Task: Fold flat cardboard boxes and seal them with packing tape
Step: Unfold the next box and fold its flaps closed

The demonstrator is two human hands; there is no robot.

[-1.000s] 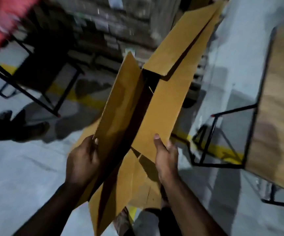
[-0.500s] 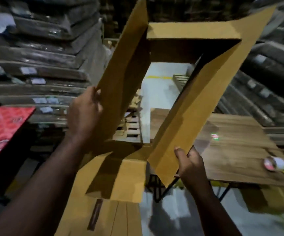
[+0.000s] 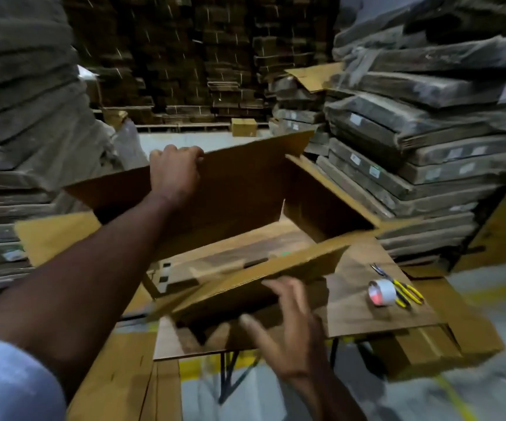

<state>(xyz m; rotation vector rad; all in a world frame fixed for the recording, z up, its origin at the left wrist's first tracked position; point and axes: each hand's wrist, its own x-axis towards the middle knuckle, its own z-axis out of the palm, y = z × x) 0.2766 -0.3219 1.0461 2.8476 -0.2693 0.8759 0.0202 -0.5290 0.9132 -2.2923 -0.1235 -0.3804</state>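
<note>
While my left hand (image 3: 175,173) curls its fingers over the top edge of the cardboard box's (image 3: 245,189) far wall and grips it there, my right hand (image 3: 288,323) sits at the box's near wall with fingers spread and fairly straight, blurred by motion, so I cannot tell whether they press the cardboard or hang just short of it. A pale blue sleeve (image 3: 12,381) shows at my left shoulder.

The box is opened into a rectangular tube, standing on the wooden counter (image 3: 364,302); through its open middle I see the counter's wood. The box's right wall stands up, and the near wall leans outward toward me. A flap on the box's left side juts out flat.

To the right of the box, on the counter, a roll of clear packing tape (image 3: 382,292) stands on edge, touching a pair of yellow-handled pliers (image 3: 399,287) lying just behind it. Below the box, flat cardboard sheets (image 3: 118,369) lean against the counter's front. Beyond the box, wrapped bundles of flat cardboard (image 3: 412,123) are stacked high on both sides, and a small closed carton (image 3: 243,127) sits on the floor far behind.
</note>
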